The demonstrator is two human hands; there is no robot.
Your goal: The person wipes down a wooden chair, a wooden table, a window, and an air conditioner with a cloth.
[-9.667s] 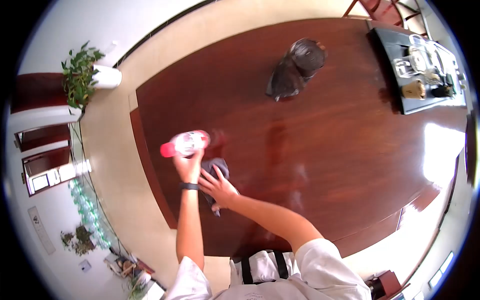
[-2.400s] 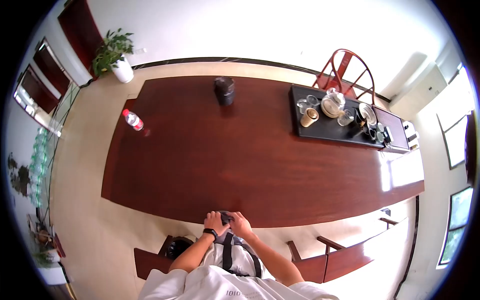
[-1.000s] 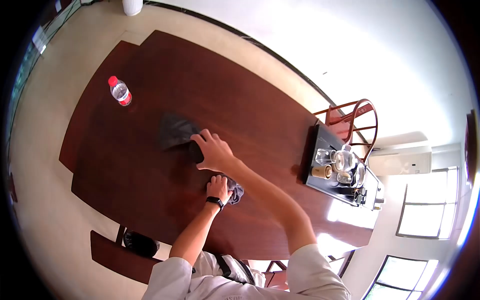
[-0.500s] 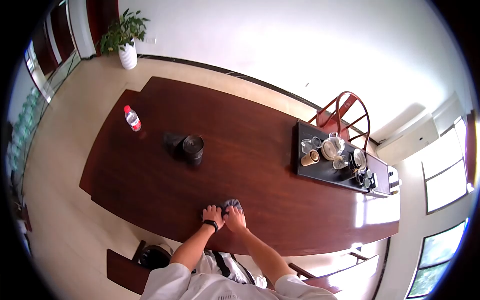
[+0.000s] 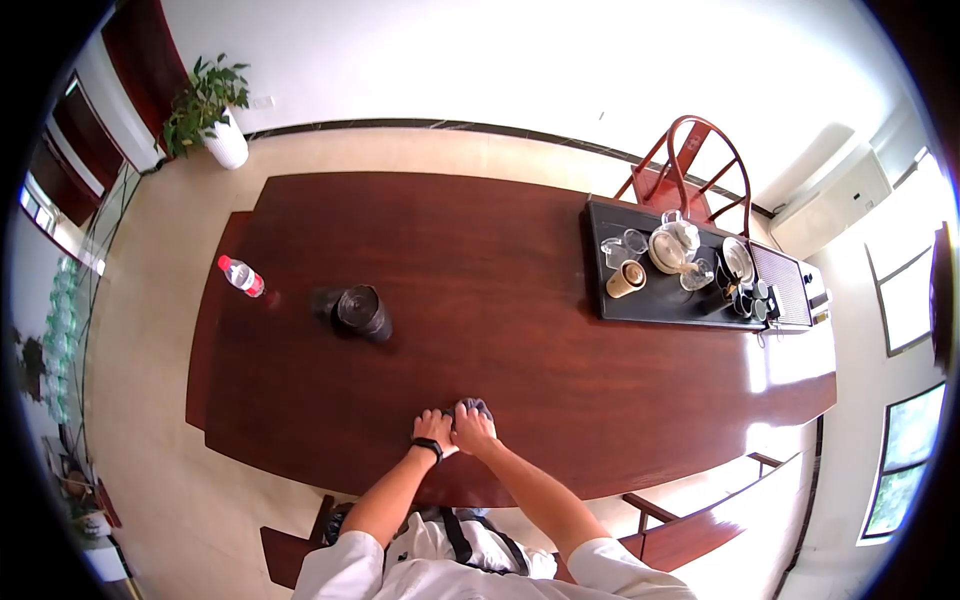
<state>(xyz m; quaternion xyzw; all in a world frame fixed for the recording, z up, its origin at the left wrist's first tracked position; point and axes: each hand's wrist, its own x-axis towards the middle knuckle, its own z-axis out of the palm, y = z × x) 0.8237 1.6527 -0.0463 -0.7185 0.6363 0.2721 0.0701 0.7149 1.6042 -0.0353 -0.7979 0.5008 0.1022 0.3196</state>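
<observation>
Near the front edge of the dark red wooden table (image 5: 500,270), a bunched grey cloth (image 5: 480,406) lies under both hands. My left hand (image 5: 433,428), with a black band at the wrist, presses at the cloth's left side with curled fingers. Right beside it, my right hand (image 5: 472,428) is closed on the cloth. Farther left stands a black cylindrical container (image 5: 362,310), with dark plastic behind its left side. A clear bottle with a red cap and red label (image 5: 243,277) is near the table's left end.
A black tea tray (image 5: 650,300) at the right bears a glass teapot (image 5: 672,245), a tan cup (image 5: 627,279) and several small cups. A red wooden chair (image 5: 690,170) is behind it. A potted plant (image 5: 226,140) stands at the back left.
The black container now stands nearer the front left than at first, moved by my right hand. The bottle, first in my left hand, is on the table. Both hands are back together on the cloth.
</observation>
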